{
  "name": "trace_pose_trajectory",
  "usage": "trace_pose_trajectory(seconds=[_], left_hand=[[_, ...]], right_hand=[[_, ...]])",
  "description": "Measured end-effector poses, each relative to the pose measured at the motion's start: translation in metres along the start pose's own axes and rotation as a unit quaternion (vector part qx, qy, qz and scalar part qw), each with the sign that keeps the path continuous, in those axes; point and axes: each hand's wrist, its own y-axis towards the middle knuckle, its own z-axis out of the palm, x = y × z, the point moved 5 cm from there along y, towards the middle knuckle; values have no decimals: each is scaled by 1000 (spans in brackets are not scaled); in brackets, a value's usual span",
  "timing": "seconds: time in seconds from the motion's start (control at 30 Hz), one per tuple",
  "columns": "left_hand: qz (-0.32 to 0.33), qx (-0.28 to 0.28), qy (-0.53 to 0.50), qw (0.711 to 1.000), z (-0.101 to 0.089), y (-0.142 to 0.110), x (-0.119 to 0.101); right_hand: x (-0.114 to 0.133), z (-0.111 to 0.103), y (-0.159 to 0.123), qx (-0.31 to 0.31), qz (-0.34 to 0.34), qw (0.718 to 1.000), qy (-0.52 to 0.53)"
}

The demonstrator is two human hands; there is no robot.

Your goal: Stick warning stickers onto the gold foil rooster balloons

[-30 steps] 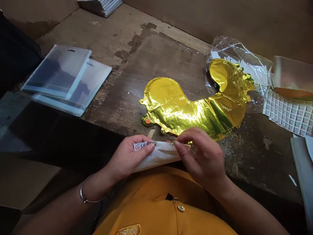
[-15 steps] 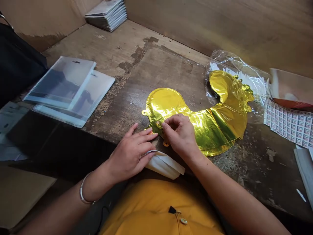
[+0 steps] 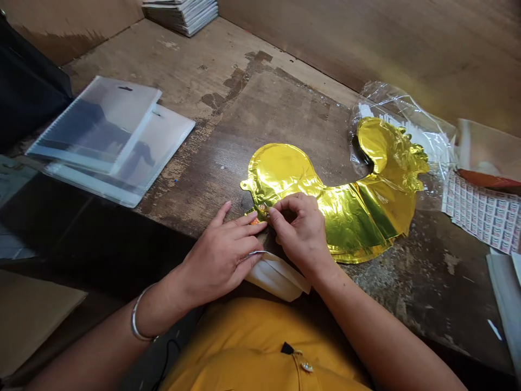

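Note:
A flat gold foil balloon (image 3: pixel 350 217), curved with a ruffled end, lies on the table before me. My left hand (image 3: pixel 223 250) rests at its lower left end with fingers stretched over the edge. A folded white sheet (image 3: pixel 280 277) is caught under the left thumb and hangs at the table's front edge. My right hand (image 3: pixel 301 228) is closed in a pinch at the balloon's lower left edge, close to the left fingertips. Small round spots show beside the pinch; the fingers hide what exactly lies between them.
Clear plastic sleeves (image 3: pixel 101 127) lie at the left. A stack of folded papers (image 3: pixel 183 16) stands at the back. Behind the balloon's right end is a clear bag of white strips (image 3: pixel 431 136). Printed sticker sheets (image 3: pixel 480 209) lie at the right, near white papers (image 3: pixel 504 282).
The view has shifted slightly. My right fingertips have come down onto the balloon's lower left edge, nearer the left fingers. The left hand stays over the edge with the white sheet.

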Motion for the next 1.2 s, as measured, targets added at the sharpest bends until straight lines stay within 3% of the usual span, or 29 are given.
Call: trace_pose_trajectory(seconds=[0.4,0.67,0.77,0.83,0.97,1.03,1.2], left_hand=[[-1,-2,-1,1000,0,0,1],[-14,2,-4,1000,0,1,2],[-23,2,-9,1000,1,1,4],[-22,4,-14,1000,1,0,5],[-5,-27,-43,999,-5,-3,4],[-17,-61,-71,995,-10,-5,4],[-70,-92,-96,989,-16,-10,2]], right_hand=[[0,5,2,15,-8,998,-59],[0,12,11,-20,4,984,-175],[-5,4,14,-37,6,981,-192],[-4,-7,9,-42,-41,983,-172],[7,-10,-13,70,-211,967,-128],[10,-7,-20,94,-224,960,-138],[15,5,-19,76,-233,936,-252]])
